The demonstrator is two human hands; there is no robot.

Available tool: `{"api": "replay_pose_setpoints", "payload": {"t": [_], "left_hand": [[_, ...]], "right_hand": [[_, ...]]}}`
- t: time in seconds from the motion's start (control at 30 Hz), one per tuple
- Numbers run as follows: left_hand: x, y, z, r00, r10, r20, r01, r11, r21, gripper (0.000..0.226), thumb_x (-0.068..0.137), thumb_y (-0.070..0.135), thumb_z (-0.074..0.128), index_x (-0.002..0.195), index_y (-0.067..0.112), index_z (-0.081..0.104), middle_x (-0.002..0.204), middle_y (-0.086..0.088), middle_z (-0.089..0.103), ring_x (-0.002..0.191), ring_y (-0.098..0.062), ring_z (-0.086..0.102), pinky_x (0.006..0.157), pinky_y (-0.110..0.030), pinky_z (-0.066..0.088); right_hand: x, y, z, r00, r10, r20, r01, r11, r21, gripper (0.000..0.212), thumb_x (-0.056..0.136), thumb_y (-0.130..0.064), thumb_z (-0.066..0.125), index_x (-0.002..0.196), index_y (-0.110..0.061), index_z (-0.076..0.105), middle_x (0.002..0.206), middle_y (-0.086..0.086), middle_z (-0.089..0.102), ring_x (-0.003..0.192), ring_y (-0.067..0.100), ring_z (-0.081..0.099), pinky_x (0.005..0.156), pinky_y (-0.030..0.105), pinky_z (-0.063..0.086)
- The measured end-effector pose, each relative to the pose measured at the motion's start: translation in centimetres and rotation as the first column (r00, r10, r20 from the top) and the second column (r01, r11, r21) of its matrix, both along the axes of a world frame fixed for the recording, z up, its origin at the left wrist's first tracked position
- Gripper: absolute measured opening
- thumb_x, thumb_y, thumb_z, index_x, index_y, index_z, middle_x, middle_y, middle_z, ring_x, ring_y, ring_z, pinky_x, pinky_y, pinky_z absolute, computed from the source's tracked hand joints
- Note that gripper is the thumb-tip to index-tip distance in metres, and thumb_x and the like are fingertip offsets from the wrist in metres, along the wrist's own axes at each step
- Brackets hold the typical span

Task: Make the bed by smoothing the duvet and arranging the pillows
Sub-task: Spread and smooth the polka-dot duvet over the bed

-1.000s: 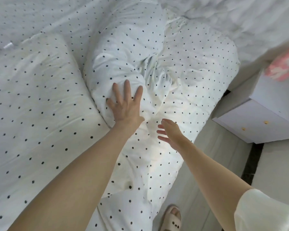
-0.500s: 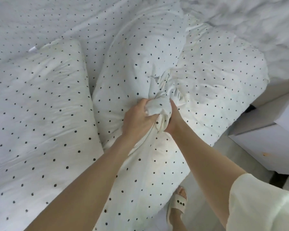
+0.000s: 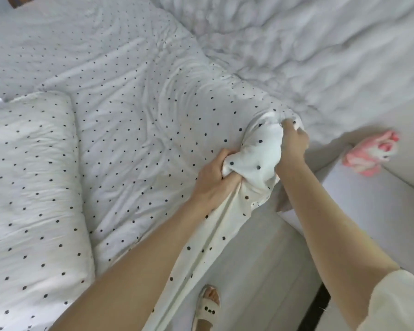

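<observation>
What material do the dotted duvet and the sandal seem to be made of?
Dotted duvet: probably soft matte woven cotton over padding; it creases and bunches where both hands grip it. Sandal: looks like smooth cream moulded foam or rubber, though this is uncertain.

A white nightstand [image 3: 373,211] stands just beside the bed's right edge, a pink-and-white soft thing [image 3: 371,155] lying at its far corner; what it is cannot be told. On the pale floor [image 3: 261,271] below, a foot in a cream sandal [image 3: 207,309] shows, near a dark strip [image 3: 314,306].
</observation>
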State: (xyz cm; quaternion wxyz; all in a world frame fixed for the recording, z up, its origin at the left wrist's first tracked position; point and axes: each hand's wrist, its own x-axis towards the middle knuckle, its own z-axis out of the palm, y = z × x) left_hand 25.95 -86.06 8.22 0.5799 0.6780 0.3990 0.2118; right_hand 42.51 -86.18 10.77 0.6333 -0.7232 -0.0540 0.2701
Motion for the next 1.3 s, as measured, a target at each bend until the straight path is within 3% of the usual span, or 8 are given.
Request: {"api": "replay_pose_setpoints", "payload": {"t": [0.17, 0.23, 0.3, 0.47, 0.6, 0.9, 1.07, 1.3], "left_hand": [[1.9, -1.3, -4.8, 0.912, -0.261, -0.318, 0.27, 0.963, -0.015, 0.065, 0.071, 0.038, 0.061, 0.131, 0.033, 0.036, 0.123, 0.008, 0.057, 0.111, -0.019, 0.056, 0.09, -0.035, 0.046], [1.8, -0.9, -7.6, 0.709, -0.456, -0.538, 0.486, 0.869, -0.096, 0.067, 0.081, 0.031, 0.061, 0.14, 0.023, 0.031, 0.139, -0.002, 0.044, 0.125, -0.026, 0.044, 0.098, -0.032, 0.039], [1.1, -0.2, -9.8, 0.576, -0.534, -0.619, 0.54, 0.817, -0.202, 0.059, 0.086, 0.032, 0.059, 0.139, 0.022, 0.035, 0.146, -0.005, 0.033, 0.132, -0.028, 0.035, 0.105, -0.038, 0.036], [1.1, 2.5, -13.1, 0.564, -0.345, -0.75, 0.522, 0.853, 0.0, 0.052, 0.094, 0.033, 0.044, 0.143, 0.022, 0.029, 0.154, -0.003, 0.02, 0.142, -0.025, 0.016, 0.11, -0.045, 0.027], [2.9, 3.2, -13.8, 0.66, -0.295, -0.691, 0.499, 0.86, 0.11, 0.051, 0.095, 0.032, 0.043, 0.143, 0.02, 0.029, 0.156, -0.002, 0.016, 0.144, -0.024, 0.011, 0.112, -0.045, 0.024], [10.2, 5.1, -12.4, 0.788, -0.207, -0.58, 0.461, 0.823, 0.332, 0.049, 0.093, 0.028, 0.046, 0.138, 0.014, 0.035, 0.151, -0.004, 0.021, 0.139, -0.024, 0.017, 0.1, -0.041, 0.036], [15.6, 6.4, -11.6, 0.803, -0.101, -0.588, 0.445, 0.758, 0.477, 0.052, 0.091, 0.034, 0.047, 0.139, 0.017, 0.035, 0.155, -0.002, 0.019, 0.144, -0.024, 0.008, 0.107, -0.044, 0.027], [24.9, 7.3, -13.3, 0.762, 0.127, -0.635, 0.236, 0.859, 0.455, 0.063, 0.081, 0.051, 0.051, 0.137, 0.031, 0.03, 0.152, 0.0, 0.015, 0.141, -0.032, 0.004, 0.103, -0.058, 0.022]], "right_hand": [[0.1, -2.4, -2.5, 0.82, 0.194, 0.538, -0.133, 0.979, -0.152, 0.015, 0.086, -0.019, 0.044, 0.094, -0.016, 0.057, 0.083, -0.004, 0.048, 0.062, 0.0, 0.039, 0.062, 0.02, 0.037], [0.1, -4.5, -7.4, 0.844, 0.382, 0.376, -0.18, 0.863, -0.471, 0.047, 0.094, -0.022, 0.043, 0.14, -0.018, 0.035, 0.112, 0.005, 0.043, 0.077, 0.007, 0.044, 0.074, 0.028, 0.039], [0.6, -7.2, -11.5, 0.845, 0.523, 0.112, -0.294, 0.629, -0.719, 0.053, 0.096, -0.015, 0.04, 0.146, -0.013, 0.021, 0.132, 0.016, 0.039, 0.101, 0.025, 0.048, 0.085, 0.032, 0.04], [0.9, -10.2, -15.9, 0.94, 0.341, -0.023, -0.269, 0.698, -0.663, 0.041, 0.095, -0.018, 0.039, 0.135, -0.009, 0.04, 0.126, 0.012, 0.05, 0.095, 0.026, 0.049, 0.075, 0.027, 0.037], [0.6, -9.5, -16.7, 0.945, 0.321, -0.056, -0.291, 0.753, -0.59, 0.019, 0.09, -0.014, 0.041, 0.101, -0.012, 0.056, 0.086, 0.004, 0.054, 0.08, 0.023, 0.046, 0.07, 0.027, 0.035], [7.3, -7.0, -16.2, 0.985, 0.167, 0.047, -0.109, 0.808, -0.579, 0.021, 0.088, -0.016, 0.037, 0.068, -0.019, 0.041, 0.069, -0.003, 0.04, 0.053, 0.013, 0.036, 0.048, 0.025, 0.028], [13.5, -4.2, -16.0, 0.981, 0.182, 0.068, -0.116, 0.828, -0.549, 0.039, 0.095, -0.023, 0.037, 0.132, -0.009, 0.039, 0.105, -0.003, 0.048, 0.086, 0.016, 0.05, 0.071, 0.025, 0.036], [23.6, 0.1, -19.3, 0.948, 0.316, 0.037, -0.25, 0.814, -0.524, 0.06, 0.093, -0.033, 0.044, 0.147, -0.014, 0.023, 0.15, 0.005, 0.031, 0.123, 0.023, 0.043, 0.087, 0.024, 0.039]]}}
